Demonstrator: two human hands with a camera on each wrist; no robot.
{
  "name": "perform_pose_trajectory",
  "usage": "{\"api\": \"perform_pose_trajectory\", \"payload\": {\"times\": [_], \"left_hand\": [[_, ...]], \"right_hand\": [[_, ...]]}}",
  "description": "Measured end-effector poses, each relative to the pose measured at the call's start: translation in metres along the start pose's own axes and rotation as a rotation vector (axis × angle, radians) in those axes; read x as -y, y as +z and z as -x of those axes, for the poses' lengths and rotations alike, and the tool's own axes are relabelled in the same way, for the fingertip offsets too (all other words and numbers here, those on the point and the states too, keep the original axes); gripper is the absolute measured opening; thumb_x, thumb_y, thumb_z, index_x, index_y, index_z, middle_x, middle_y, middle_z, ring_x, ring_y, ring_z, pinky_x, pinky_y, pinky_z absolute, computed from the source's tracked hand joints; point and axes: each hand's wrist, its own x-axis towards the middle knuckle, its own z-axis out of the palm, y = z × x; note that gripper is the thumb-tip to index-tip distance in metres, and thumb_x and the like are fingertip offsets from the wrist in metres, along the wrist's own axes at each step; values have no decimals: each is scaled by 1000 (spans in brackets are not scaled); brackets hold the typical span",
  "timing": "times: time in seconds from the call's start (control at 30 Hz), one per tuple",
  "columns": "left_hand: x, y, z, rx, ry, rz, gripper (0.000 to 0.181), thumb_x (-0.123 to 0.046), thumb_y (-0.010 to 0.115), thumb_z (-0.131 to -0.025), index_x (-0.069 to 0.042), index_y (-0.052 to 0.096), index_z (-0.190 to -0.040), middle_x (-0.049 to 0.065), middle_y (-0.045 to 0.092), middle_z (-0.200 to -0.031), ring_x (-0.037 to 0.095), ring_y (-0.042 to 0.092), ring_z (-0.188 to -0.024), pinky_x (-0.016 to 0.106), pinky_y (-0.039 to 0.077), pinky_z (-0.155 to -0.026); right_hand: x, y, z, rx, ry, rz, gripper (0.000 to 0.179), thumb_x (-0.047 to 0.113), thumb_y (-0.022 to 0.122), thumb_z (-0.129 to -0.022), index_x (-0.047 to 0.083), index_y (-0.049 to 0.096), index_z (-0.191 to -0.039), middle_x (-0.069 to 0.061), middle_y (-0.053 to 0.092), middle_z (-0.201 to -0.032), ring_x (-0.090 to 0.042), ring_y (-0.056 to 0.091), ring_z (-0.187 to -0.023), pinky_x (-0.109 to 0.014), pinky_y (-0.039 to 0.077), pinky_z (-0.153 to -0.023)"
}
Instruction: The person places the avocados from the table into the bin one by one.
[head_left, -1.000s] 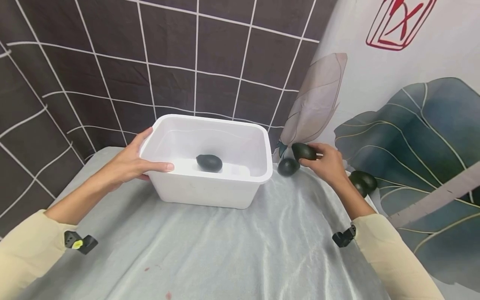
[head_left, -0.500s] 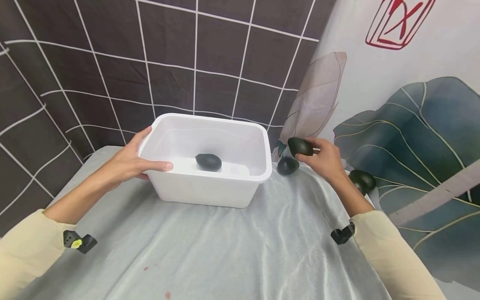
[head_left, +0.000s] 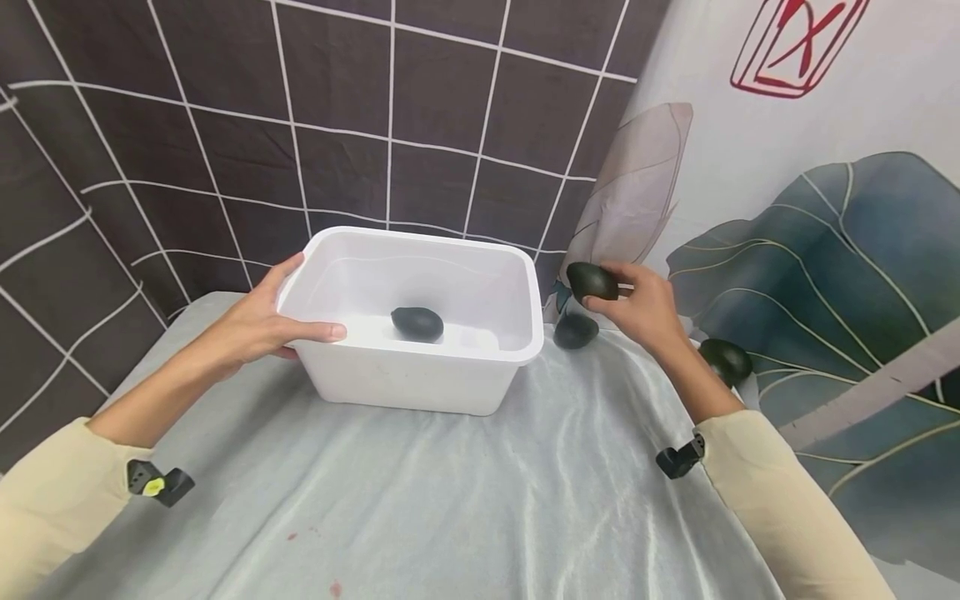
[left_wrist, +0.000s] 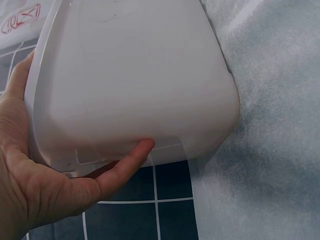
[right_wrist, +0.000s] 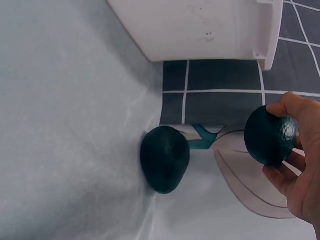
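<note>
My left hand (head_left: 258,325) grips the left end of a white plastic bin (head_left: 405,379), its thumb laid along the front rim. In the left wrist view, a finger of that hand presses the bin's outer wall (left_wrist: 140,75) below the rim. One dark green avocado (head_left: 417,325) lies on the bin's floor. To the right of the bin, my right hand (head_left: 645,307) holds another avocado (right_wrist: 267,135) between thumb and fingertips, raised above the cloth. Below it, a third avocado (right_wrist: 165,160) rests at the far edge of the cloth.
More avocado (head_left: 726,361) surface shows by the right forearm, at the cloth's right edge. A grey cloth (head_left: 420,500) covers the table. Behind stands a dark, white-lined curtain (head_left: 337,167), with a leaf-printed white curtain (head_left: 817,275) on the right.
My right hand has lifted its avocado up and slightly left, away from the one lying on the cloth. The left hand and the bin have stayed in place.
</note>
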Motion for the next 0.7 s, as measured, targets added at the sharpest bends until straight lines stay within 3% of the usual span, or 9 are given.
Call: {"api": "perform_pose_trajectory", "payload": {"times": [0.7], "left_hand": [[-1,0,1,2,0,-3,136,-34,94,-93,-35,-8,-183,26,32,-180,46,50,-153,57,66,-92]], "right_hand": [[17,1,-13,-19,-55,-44,63,18,92,-90,2,72,-148,-25,76,-144,-49,76,-128,-58,61,-110]]}}
